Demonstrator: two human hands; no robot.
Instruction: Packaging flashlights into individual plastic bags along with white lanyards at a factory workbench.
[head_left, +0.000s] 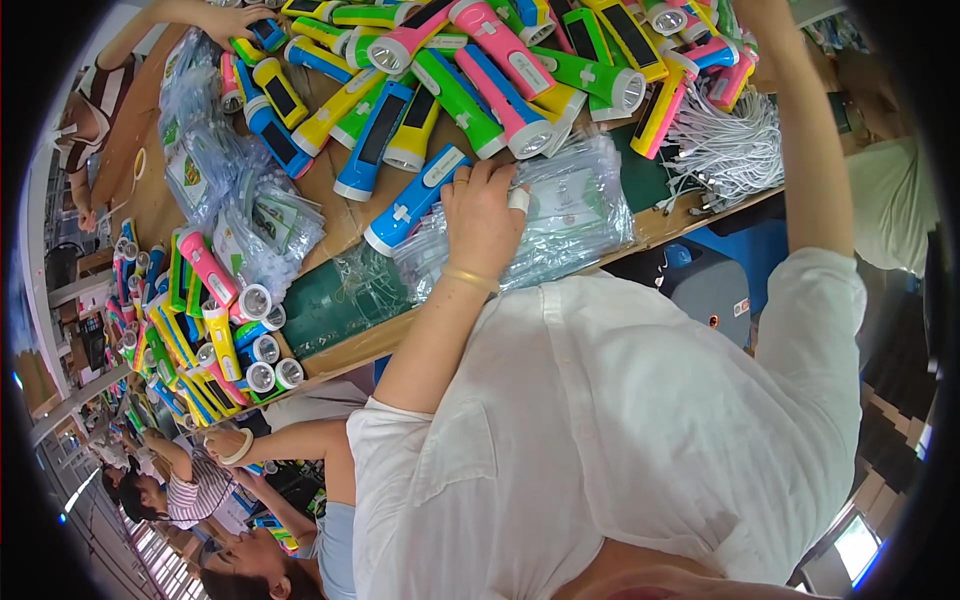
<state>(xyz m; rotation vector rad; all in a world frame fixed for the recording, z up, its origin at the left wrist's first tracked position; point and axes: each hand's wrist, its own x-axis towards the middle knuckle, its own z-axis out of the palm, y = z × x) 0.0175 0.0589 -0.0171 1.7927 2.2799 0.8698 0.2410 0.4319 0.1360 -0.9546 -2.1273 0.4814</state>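
Observation:
My left hand (484, 218), palm down, has its fingers bent over a stack of clear plastic bags (575, 205) at the table's near edge. White wrapping covers its thumb, and a ring is on one finger. Beside its fingers lies a blue flashlight (408, 208) with a white rim; whether they touch it is hard to tell. My right arm (812, 150) stretches away past the top edge, so that hand is out of sight. Ahead, a heap of flashlights in green (455, 98), pink (503, 48), yellow and blue spreads over the table. Some carry dark panels.
White cables (728, 150) lie bundled at the right. More clear bags with printed sheets (265, 215) run along the left, beside another flashlight pile (205, 330). A person's hand (232, 22) touches the heap at the far left. Other people sit at lower left. A grey box-shaped object (700, 295) stands below the edge.

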